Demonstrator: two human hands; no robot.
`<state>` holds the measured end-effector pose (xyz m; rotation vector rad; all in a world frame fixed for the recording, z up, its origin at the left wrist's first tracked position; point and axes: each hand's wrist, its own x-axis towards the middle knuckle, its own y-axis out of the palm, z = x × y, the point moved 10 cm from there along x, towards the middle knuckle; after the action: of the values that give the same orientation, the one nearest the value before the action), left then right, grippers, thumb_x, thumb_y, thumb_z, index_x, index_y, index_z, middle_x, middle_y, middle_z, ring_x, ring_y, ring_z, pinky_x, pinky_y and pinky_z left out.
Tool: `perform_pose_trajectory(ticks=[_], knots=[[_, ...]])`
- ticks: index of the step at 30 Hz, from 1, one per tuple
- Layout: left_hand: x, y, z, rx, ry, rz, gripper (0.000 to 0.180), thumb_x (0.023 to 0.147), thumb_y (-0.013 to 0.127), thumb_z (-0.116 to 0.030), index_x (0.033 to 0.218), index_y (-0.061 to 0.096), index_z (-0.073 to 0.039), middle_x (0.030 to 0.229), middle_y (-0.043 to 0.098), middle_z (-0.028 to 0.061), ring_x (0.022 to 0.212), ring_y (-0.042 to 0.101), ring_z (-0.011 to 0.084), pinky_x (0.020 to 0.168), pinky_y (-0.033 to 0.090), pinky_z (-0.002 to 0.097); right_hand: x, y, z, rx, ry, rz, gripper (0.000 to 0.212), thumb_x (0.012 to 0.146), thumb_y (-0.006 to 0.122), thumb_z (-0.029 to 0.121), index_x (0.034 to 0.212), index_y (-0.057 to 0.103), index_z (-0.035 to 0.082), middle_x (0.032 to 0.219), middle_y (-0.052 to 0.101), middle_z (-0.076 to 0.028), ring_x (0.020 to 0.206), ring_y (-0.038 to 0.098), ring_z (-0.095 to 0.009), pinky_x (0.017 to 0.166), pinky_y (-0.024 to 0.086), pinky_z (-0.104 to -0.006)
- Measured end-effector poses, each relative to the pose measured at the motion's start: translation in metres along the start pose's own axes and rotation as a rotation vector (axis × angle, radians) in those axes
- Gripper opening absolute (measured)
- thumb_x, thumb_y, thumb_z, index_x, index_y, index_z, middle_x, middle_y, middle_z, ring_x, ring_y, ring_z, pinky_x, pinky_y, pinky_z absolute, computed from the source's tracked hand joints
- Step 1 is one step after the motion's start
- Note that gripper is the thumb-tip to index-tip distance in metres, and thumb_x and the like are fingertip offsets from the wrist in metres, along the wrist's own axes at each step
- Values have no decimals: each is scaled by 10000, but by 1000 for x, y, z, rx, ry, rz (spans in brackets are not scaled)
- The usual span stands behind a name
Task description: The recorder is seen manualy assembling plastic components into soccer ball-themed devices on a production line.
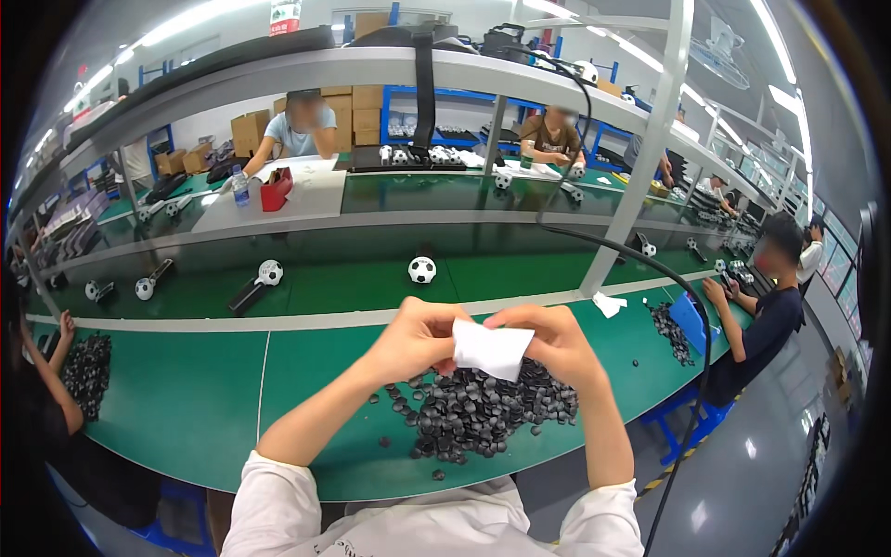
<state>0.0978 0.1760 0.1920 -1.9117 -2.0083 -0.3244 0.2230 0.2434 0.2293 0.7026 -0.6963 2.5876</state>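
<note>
Both hands meet above the green table [204, 399], pinched onto one small white sheet [492, 350] — paper or a sticker backing, too small to tell which. The left hand [416, 336] has its grip closed on the sheet's left edge, thumb and fingertips together; the right hand [555, 342] closes on the upper right corner. The sheet hangs between them, its long axis running roughly left to right and tilted down toward the right, with the lower edge free. Neither hand is clearly nearer — each holds its own end. Directly beneath, not touching the hands, lies a heap of small dark round parts [478, 408] on the table. A black-and-white ball [422, 269] sits well beyond, on the far strip of the table.
</note>
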Motion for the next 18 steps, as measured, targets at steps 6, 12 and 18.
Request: perform_pose_trajectory(ticks=[6, 12, 18], knots=[[32, 6, -79, 580, 235, 3, 66, 818, 673, 18, 862, 721, 29, 591, 643, 73, 517, 624, 132, 507, 481, 274, 23, -8, -6, 41, 243, 220, 389, 970, 640, 221, 1302, 643, 18, 1092, 732, -139, 949, 714, -192, 666, 600, -299], [96, 10, -172, 1065, 481, 133, 115, 835, 718, -54, 931, 732, 9, 752, 707, 101, 623, 648, 178, 584, 506, 305, 18, -93, -23, -368, 251, 296, 217, 883, 668, 146, 1050, 698, 11, 746, 688, -136, 635, 643, -239, 616, 522, -338], [266, -160, -304, 1600, 367, -449, 375, 811, 733, -162, 1182, 717, -107, 1052, 743, 124, 932, 707, 254, 827, 543, 377, 0, -294, 27, -966, 363, -213, 147, 799, 679, 110, 879, 702, -11, 721, 633, -187, 687, 631, -334, 679, 501, -409]])
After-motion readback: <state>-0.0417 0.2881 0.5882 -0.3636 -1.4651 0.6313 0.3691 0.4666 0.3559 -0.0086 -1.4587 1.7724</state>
